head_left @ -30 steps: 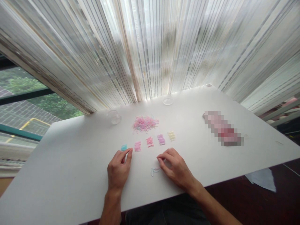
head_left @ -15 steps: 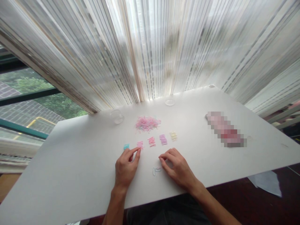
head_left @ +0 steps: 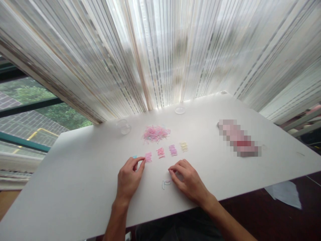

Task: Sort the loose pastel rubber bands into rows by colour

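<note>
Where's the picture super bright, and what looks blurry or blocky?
Head view, top: daylight glows through the striped curtain; head view, right: square blocks hide a pinkish thing on the table; head view, middle: thin bits in the pink pile look soft and run together.

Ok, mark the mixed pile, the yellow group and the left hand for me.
Mixed pile (head_left: 155, 134): head view, middle of the heap.
Yellow group (head_left: 184, 147): head view, middle of the group.
Left hand (head_left: 128, 177): head view, back of the hand.
</note>
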Demonstrator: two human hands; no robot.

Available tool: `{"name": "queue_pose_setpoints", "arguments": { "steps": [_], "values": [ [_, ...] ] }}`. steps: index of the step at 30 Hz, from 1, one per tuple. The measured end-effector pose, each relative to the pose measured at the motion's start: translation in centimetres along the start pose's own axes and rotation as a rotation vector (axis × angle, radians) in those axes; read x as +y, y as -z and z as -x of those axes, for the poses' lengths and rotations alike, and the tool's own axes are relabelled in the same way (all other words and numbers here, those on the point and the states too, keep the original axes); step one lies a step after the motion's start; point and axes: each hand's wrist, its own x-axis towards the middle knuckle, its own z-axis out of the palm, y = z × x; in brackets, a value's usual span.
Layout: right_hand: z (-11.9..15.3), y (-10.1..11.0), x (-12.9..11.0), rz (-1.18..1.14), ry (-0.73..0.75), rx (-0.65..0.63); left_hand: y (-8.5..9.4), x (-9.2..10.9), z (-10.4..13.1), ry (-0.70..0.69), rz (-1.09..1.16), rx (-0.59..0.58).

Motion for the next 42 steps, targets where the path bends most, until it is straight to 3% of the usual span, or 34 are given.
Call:
{"name": "queue_pose_setpoints", "arguments": {
  "steps": [4,10,24,30,37,42],
  "values": [
    [0.0,0.0,0.0,0.004,0.002,-0.003,-0.3,1.4,-1.0,-0.096,-0.093,-0.083],
    [0.1,-0.1,0.1,0.013,-0.001,-0.005,-1.7,3.2,-1.9,-0.119,-0.133,-0.194],
    [0.1,0.0,0.0,0.018,0.007,-0.004,-2.5,3.1,-2.0,-0.136,-0.156,-0.222],
    [0.0,0.0,-0.1,0.010,0.002,0.012,-1.5,3.2,0.0,-0.145,-0.085,-0.199],
    [-0.1,0.1,-0.2,-0.021,-0.014,0.050,0.3,3.4,3.4,-0.115,0.002,-0.441],
    [-0.1,0.0,-0.1,0.002,-0.002,0.059,0.5,3.6,4.2,-0.124,0.042,-0.518]
  ]
}}
